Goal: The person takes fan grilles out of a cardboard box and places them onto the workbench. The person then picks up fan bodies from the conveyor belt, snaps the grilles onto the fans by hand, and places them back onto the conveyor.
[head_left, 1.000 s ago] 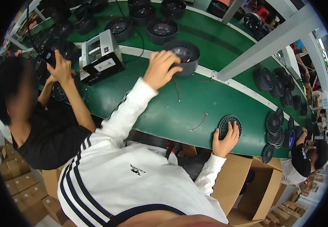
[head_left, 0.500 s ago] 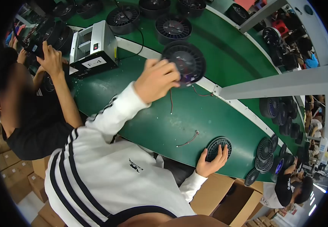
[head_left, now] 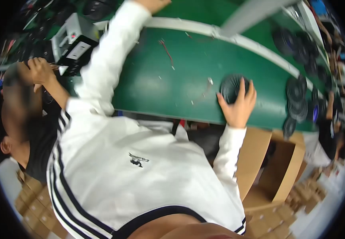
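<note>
At the top edge my left hand (head_left: pixel 153 4) reaches far across the green workbench (head_left: pixel 148 85). Most of its fingers are cut off by the frame, so what it may hold is hidden. A round black fan grille (head_left: pixel 230 89) is in my right hand (head_left: pixel 242 106), with the thumb at its left rim and the fingers over its right side. Left of the grille lies a short thin cable with a pale connector (head_left: pixel 210 81). A red wire (head_left: pixel 167 53) rests farther left on the bench.
A grey box-shaped device (head_left: pixel 79 34) with a white label stands at the left, near a co-worker's hand (head_left: pixel 42 71). Several black grilles (head_left: pixel 297 105) are piled at the right. A white rail (head_left: pixel 180 24) and a post (head_left: pixel 252 16) border the bench. An open carton (head_left: pixel 256 155) sits below.
My left hand has moved forward to the top edge, and the black fan it held is out of sight. My right hand stays at the grille. The whole view has shifted.
</note>
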The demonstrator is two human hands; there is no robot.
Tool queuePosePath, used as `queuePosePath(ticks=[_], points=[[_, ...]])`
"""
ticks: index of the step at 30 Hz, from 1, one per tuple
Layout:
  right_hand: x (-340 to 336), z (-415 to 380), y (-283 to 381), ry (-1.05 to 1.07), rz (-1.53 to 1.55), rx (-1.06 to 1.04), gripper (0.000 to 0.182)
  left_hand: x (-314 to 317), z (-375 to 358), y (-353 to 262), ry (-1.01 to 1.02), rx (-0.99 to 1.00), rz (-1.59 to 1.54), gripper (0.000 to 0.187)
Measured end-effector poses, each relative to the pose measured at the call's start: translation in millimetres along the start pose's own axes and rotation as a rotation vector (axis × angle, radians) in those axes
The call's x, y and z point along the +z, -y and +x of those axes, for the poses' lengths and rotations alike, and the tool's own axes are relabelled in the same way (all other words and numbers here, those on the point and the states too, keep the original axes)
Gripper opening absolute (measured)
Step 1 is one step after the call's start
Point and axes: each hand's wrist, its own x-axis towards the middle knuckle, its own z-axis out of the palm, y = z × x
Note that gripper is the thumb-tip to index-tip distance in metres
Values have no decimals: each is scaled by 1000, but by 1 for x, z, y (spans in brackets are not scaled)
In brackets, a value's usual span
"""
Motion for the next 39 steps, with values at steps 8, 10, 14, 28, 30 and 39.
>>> queuePosePath(ticks=[8,10,14,28,30,39], points=[[-22,-55,-15,62,68,-100,97,-6,19,14,-20,69,-70,39],[-24,-61,-13,51,126,-82,83,-57,-30,-2,144,-70,-544,53],[-30,-51,-14,98,239,-188,76,-49,-167,-28,158,-253,-1388,28],[-30,-42,-17,117,-102,-49,111,0,-273,-66,101,-194,-1448,53],[-32,-40,-16,118,-136,-36,110,6,-274,-59,136,-33,-1308,92],[-42,-26,-16,81,4,80,76,21,-271,-67,85,120,-1079,146]])
